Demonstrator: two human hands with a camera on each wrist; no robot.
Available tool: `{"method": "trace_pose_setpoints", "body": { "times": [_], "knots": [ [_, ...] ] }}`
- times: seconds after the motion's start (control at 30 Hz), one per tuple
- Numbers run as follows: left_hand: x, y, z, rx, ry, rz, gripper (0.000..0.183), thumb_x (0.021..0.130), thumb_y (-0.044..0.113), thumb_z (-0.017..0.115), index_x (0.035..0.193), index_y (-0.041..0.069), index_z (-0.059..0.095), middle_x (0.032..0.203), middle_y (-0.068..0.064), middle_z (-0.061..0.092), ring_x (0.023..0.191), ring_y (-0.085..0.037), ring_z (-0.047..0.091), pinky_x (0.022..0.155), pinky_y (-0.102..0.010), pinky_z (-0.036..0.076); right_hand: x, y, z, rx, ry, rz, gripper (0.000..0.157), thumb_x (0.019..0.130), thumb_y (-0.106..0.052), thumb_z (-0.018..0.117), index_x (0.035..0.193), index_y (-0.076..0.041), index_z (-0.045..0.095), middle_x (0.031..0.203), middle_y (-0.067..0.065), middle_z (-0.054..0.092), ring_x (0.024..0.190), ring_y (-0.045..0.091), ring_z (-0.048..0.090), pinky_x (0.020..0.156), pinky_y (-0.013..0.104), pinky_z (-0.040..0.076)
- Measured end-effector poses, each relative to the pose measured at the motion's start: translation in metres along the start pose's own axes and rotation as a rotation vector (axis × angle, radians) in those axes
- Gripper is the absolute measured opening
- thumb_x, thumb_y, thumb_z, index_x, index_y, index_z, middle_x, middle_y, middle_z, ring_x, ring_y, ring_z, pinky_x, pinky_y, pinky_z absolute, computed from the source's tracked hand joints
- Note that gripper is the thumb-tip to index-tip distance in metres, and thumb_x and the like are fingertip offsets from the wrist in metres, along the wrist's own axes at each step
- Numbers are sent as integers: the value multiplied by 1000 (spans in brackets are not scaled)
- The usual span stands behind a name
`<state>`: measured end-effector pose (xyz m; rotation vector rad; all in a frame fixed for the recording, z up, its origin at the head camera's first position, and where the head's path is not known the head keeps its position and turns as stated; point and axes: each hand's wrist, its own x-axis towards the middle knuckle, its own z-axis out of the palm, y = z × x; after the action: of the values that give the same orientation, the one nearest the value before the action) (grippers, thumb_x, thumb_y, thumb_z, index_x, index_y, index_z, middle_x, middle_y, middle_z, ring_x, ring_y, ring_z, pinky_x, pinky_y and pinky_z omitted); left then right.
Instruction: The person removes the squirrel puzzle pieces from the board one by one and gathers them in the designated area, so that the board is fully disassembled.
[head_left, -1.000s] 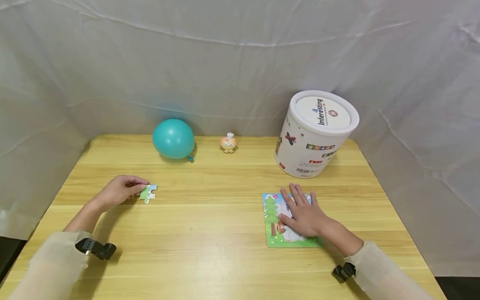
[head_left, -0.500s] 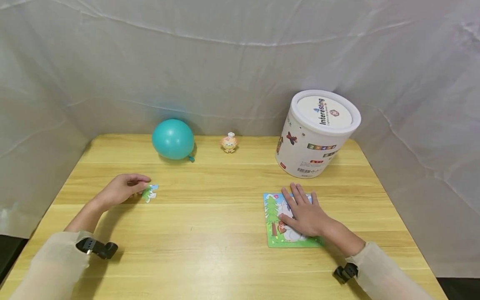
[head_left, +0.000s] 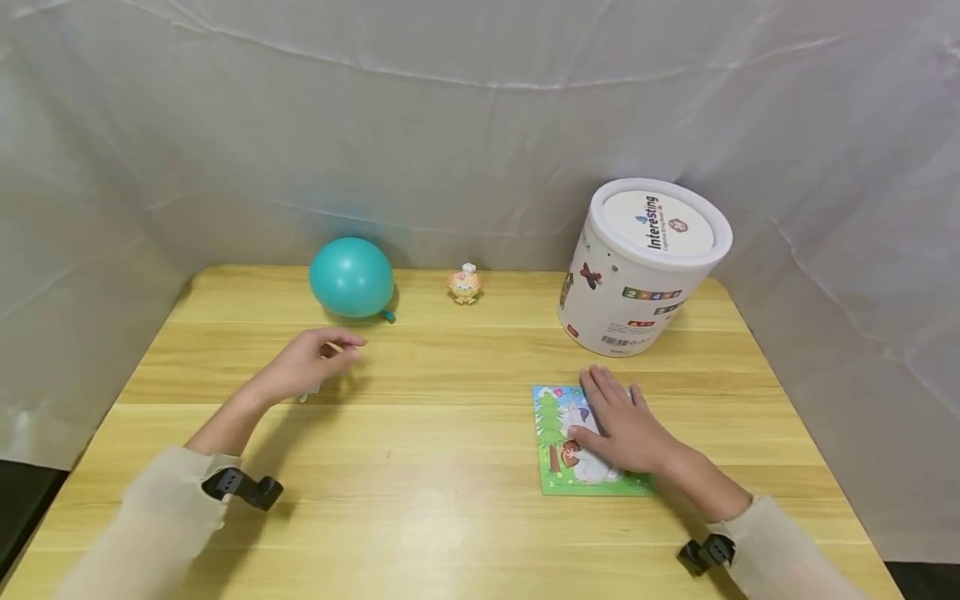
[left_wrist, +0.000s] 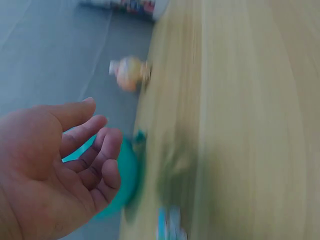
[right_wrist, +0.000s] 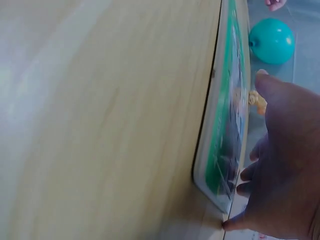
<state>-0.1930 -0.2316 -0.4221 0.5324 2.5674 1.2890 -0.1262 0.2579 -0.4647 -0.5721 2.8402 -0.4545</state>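
Note:
My left hand (head_left: 309, 363) hovers over the table with loosely bent fingers and an empty palm. Mostly hidden beneath it in the head view, a jigsaw piece (head_left: 312, 390) lies on the wood; the left wrist view catches the blurred piece (left_wrist: 171, 227) at its bottom edge. On the right, a picture puzzle board (head_left: 553, 467) with a green tree and a white animal lies flat. My right hand (head_left: 628, 429) rests across its right part with fingers stretched out, covering some of the picture.
A teal balloon (head_left: 351, 277) sits at the back left of the table (head_left: 420, 517). Right of it stands a small orange figurine (head_left: 466, 286) with a white hat. Behind the board is a large white lidded tub (head_left: 637, 283). Grey cloth (head_left: 465, 133) walls the back and sides.
My left hand has let go of the jigsaw piece and moved right and slightly away from me. My right hand stays on the puzzle board. The head view has shifted slightly.

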Motion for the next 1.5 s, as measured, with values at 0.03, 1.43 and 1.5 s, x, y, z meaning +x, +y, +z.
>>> {"method": "trace_pose_setpoints", "body": {
  "times": [0.03,1.43,1.5],
  "knots": [
    [4,4,6,-4,-2,27,31,103,10,61,128,-8,63,119,-24,64,97,-31,65,79,-36,56,-2,2,-1,18,-2,0,92,101,-56,53,160,3,14,167,24,8,154,42,6,116,71,4],
    [97,103,235,189,-66,232,22,93,24,77,112,11,77,101,1,68,91,-10,57,82,-21,47,-20,30,11,-28,0,-21,91,102,-58,51,164,-6,8,167,25,4,153,45,2,112,76,0],
    [97,103,237,212,-54,230,22,92,25,78,110,12,77,98,2,67,89,-9,56,80,-21,46,-21,29,10,-14,7,-23,90,102,-57,52,163,-6,9,167,26,5,153,46,2,111,76,0]
  ]
}}
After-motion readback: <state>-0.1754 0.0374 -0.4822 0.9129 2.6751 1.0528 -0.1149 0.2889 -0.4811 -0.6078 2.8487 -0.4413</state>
